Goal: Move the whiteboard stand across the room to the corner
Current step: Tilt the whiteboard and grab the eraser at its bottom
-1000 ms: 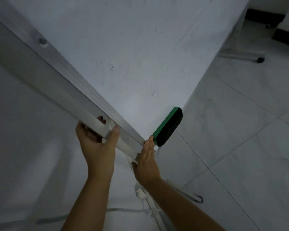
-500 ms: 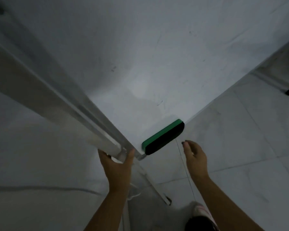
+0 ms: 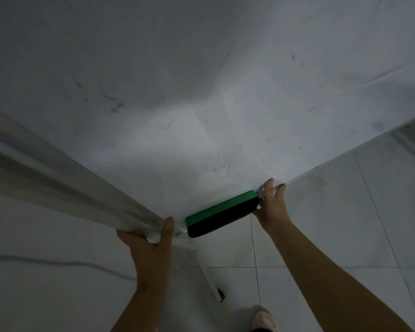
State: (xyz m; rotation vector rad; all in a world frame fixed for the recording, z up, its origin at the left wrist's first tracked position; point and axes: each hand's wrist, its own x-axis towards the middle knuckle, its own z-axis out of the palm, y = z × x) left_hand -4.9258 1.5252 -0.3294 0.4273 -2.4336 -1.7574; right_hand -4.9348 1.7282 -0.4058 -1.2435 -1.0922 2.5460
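White and faintly smudged, the whiteboard stand point(image 3: 201, 104) fills our view. Our left hand point(image 3: 151, 240) clasps its metal side rail at seven o'clock; our right hand point(image 3: 272, 204) grips the lower edge beside the green eraser point(image 3: 222, 213).

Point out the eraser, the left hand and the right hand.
eraser point(image 3: 222, 214): head view, middle of its green and black body.
left hand point(image 3: 149, 245): head view, back of the hand.
right hand point(image 3: 272, 204): head view, back of the hand.

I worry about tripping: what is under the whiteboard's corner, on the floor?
Under the whiteboard corner, a stand leg with a dark caster and a cable show on the tiled floor. The board hides everything farther.
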